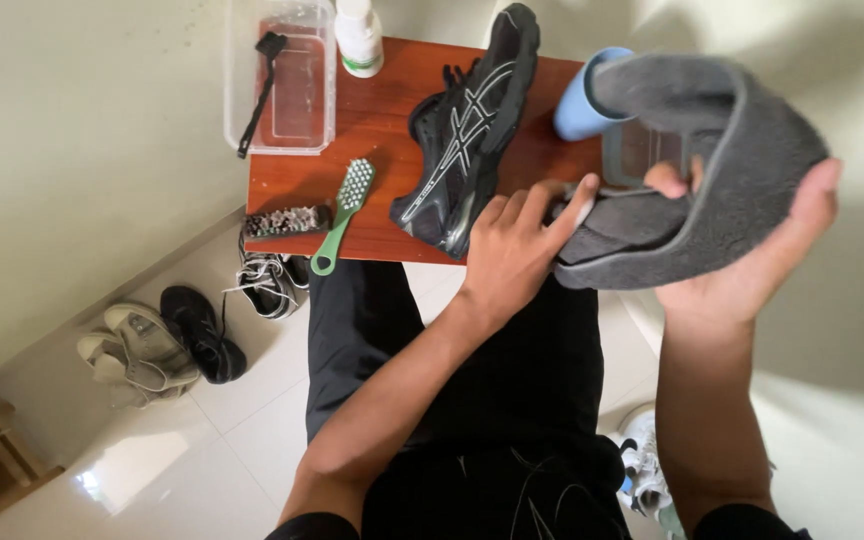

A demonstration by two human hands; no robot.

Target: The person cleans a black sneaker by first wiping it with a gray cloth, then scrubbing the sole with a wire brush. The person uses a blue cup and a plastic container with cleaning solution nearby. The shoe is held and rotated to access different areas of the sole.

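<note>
Both hands' fingers (pixel 577 200) clamped on grey cloth (pixel 692 170); black shoe (pixel 467 130), green brush (pixel 345 210) beside.

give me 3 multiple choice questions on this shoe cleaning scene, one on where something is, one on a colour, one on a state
1. Where does the black shoe lie?
A. on the wooden table
B. on the floor
C. in the clear tub

2. What colour is the handle of the brush beside the shoe?
A. red
B. green
C. yellow

3. How does the grey cloth stand?
A. spread flat on the table
B. hung on a hook
C. held up in both hands

Answers: 1 A, the shoe rests on the reddish-brown tabletop. 2 B, its long handle is plainly green. 3 C, the right hand cups the cloth from below while the left hand pinches its edge.
</note>
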